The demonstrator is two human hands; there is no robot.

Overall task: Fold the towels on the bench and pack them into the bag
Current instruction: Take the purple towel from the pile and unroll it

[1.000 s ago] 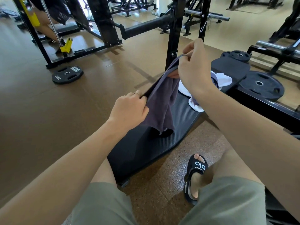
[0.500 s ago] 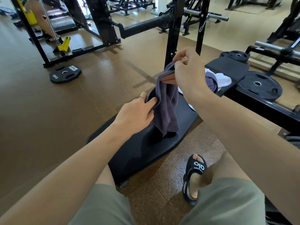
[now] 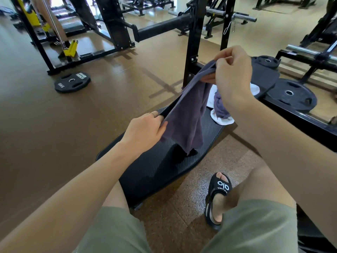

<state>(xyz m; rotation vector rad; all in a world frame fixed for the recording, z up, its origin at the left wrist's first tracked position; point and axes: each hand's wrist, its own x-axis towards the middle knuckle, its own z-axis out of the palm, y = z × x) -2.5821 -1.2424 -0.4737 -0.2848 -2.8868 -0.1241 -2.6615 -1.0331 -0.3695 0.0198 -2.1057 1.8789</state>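
Observation:
A purple-grey towel hangs stretched between my hands above the black bench pad. My left hand grips its lower near corner. My right hand pinches the upper edge, raised higher and farther away. The towel's loose end drapes down and touches the pad. Behind it on the bench lie another purple towel bunched up and a white towel under it. No bag is in view.
A black upright rack post stands just behind the bench. Weight plates lie on the floor at left and right. My knees in green shorts and a sandalled foot are near the bench's front end.
My hands have drawn apart, spreading the towel, which was bunched half a second ago. The right hand holds its edge higher; the left hand grips the corner again.

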